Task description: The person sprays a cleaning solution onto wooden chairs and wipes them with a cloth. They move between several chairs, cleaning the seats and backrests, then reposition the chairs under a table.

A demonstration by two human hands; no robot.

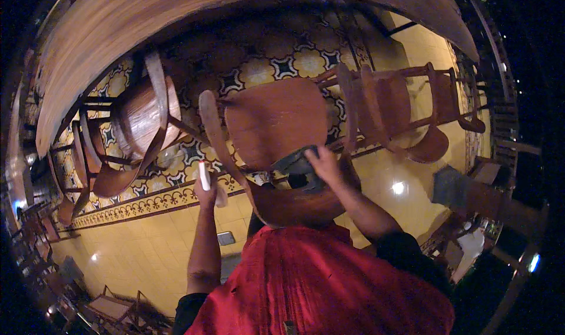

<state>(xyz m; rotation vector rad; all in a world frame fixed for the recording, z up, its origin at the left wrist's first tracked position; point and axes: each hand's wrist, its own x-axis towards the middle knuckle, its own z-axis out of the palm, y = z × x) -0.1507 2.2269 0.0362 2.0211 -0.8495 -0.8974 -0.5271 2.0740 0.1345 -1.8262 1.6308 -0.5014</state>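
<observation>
My left hand (206,194) is wrapped around a white object with a red tip, apparently a spray bottle (204,178); most of its body is hidden. It is held left of a wooden chair's curved backrest (291,205). My right hand (325,164) grips a dark grey-green cloth (311,181), which hangs between the backrest and the rear of the chair's seat (278,119). Whether the cloth touches the wood, I cannot tell. The backrest is right in front of my red apron (304,282).
A long wooden tabletop (132,21) curves across the top. Another wooden chair (145,119) stands at left, and more chairs (390,96) line up at right. Patterned tiles (260,70) lie under the table, with plain yellow tiles (154,242) nearer me. A small grey object (226,238) is low at left.
</observation>
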